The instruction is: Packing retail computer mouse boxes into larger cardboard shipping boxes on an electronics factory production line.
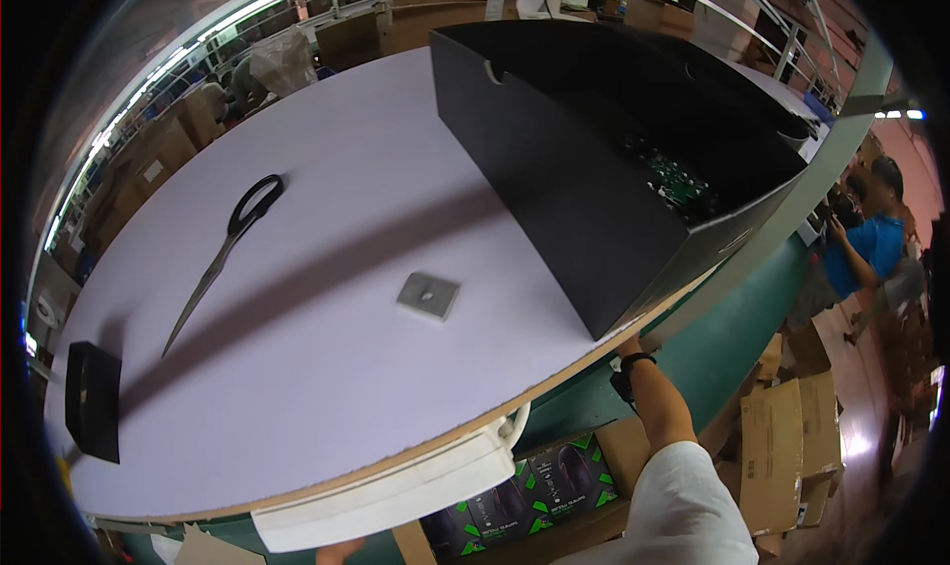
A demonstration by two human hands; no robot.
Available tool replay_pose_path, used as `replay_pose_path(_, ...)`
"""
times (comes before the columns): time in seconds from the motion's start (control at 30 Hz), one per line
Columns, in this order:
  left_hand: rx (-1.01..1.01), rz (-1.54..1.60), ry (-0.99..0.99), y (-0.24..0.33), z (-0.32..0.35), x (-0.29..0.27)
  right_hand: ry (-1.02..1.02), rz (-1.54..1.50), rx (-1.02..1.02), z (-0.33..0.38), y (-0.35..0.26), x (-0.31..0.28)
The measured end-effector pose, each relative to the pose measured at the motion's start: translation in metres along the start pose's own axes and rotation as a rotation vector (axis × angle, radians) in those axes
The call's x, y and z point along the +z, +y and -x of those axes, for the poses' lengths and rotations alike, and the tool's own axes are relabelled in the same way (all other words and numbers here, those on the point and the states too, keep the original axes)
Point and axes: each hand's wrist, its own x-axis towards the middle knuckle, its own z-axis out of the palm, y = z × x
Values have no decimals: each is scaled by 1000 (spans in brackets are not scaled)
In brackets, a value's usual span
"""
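Work in the head view stood partway, as far as could be judged: the black box (554, 194) was open at the top on the pale table (346, 149), and green circuit boards (680, 182) lay inside it toward the near end. Their exact count could not be made out in the dark interior. How much remained could not be told either.

Neither of the 2 hands was seen gripping anything. The right hand (629, 345), below a black wristband (623, 375), was mostly hidden at the table edge, just beside the box's near corner; the left hand (339, 550) showed only as a sliver under the white plastic part (386, 494). Whether either was wide, narrow or holding something could not be told.

As for other containers, a brown carton (621, 454) below the table held several printed boxes (569, 478), black with green corners. More cartons (772, 446) stood to the right, contents not visible. Scissors (227, 245) and 1 grey block (428, 296) lay loose on the tabletop, outside the box.
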Motion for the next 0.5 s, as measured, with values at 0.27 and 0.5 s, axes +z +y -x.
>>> replay_pose_path(0.27,586,-27,-66,127,-74,20,-247,-165,-239,-1,-80,-99)
replay_pose_path(0.5,1306,-464,-338,153,-42,101,-336,-312,109,-28,-29,3)
